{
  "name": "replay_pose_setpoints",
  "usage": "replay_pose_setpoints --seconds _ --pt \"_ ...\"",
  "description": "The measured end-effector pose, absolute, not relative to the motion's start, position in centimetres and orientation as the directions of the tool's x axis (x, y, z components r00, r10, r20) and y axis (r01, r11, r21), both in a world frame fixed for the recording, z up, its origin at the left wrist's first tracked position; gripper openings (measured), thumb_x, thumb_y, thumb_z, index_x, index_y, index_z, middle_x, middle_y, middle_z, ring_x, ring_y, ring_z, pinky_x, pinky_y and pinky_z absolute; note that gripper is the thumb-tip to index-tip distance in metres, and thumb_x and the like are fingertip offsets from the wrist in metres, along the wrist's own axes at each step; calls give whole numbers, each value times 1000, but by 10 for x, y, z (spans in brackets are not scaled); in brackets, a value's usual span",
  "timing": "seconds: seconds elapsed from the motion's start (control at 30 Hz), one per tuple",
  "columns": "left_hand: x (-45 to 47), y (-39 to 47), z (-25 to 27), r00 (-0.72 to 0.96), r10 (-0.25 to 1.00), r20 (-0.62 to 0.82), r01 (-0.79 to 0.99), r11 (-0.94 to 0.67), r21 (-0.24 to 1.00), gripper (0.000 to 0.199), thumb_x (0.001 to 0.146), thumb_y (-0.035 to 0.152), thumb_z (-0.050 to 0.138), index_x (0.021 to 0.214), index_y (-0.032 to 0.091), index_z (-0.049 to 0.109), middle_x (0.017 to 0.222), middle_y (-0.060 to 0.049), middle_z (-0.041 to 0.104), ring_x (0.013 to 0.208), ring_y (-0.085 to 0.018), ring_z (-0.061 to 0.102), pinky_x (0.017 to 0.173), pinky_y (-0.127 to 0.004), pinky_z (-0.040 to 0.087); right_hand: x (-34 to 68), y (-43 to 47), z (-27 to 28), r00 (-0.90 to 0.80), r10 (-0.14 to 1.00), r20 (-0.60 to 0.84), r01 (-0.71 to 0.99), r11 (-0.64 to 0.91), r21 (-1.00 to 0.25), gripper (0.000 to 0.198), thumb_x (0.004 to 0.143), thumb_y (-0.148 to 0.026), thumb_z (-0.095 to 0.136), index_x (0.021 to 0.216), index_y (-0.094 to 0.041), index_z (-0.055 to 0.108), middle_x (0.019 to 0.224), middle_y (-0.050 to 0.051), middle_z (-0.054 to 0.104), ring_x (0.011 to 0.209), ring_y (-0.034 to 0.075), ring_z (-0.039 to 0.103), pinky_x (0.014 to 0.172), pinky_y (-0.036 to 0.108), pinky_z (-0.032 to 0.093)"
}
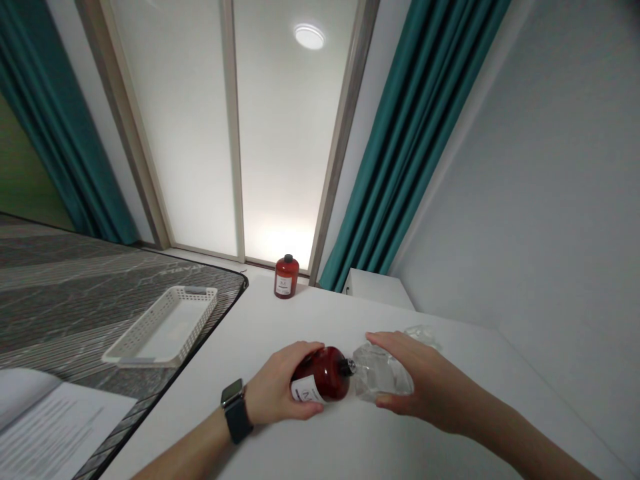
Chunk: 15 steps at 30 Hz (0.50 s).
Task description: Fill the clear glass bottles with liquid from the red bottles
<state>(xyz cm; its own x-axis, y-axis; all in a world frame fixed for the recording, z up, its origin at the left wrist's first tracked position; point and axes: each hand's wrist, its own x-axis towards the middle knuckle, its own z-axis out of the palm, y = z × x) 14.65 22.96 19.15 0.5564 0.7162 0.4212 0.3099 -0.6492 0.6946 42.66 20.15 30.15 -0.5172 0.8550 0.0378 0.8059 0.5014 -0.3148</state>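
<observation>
My left hand (285, 383), with a dark watch on its wrist, grips a reddish-brown bottle (327, 373) with a white label. The bottle lies tilted over, its black neck pointing right. My right hand (417, 377) is closed around a clear, see-through container (375, 372), whose exact kind I cannot make out. The bottle's neck is right at the container's left end; whether they touch is unclear. Partly hidden behind my right hand is another clear, crinkled-looking item (424, 335) on the white table (280, 447).
A second reddish-brown bottle (287, 277) with a black cap stands upright at the table's far edge. To the left, a white perforated basket (193, 343) and an open booklet (60, 427) lie on a grey patterned surface (145, 270). A white cabinet (380, 288) stands beyond the table.
</observation>
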Motion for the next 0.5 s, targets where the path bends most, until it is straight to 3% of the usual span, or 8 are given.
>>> replay_pose_setpoints --seconds 0.5 --pt "146 230 191 560 706 433 293 -658 694 75 69 37 78 133 22 43 124 -11 63 108 -29 64 96 -42 50 426 203 301 -528 847 62 794 519 -317 79 66 -32 82 138 -24 52 138 12 60 124 34 58 106 52 47"
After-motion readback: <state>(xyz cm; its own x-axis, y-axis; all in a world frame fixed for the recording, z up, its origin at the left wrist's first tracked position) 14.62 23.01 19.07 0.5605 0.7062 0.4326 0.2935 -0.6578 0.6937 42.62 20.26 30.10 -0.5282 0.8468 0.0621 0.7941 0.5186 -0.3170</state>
